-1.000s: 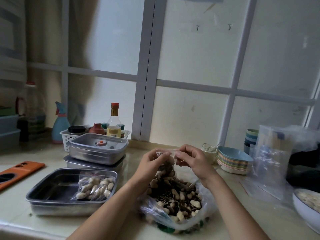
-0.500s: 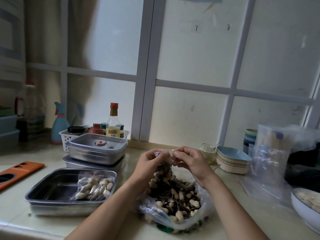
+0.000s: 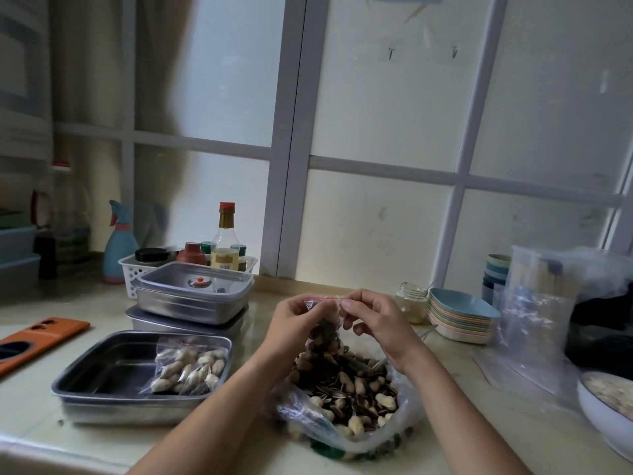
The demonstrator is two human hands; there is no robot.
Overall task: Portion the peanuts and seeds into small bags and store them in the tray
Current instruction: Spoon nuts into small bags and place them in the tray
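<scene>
Tray on pale counter below window

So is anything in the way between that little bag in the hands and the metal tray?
Nothing visible. The small bag, pinched by the left hand and right hand, hangs over the big bag; the tray sits left, one filled bag at its right end.
</scene>
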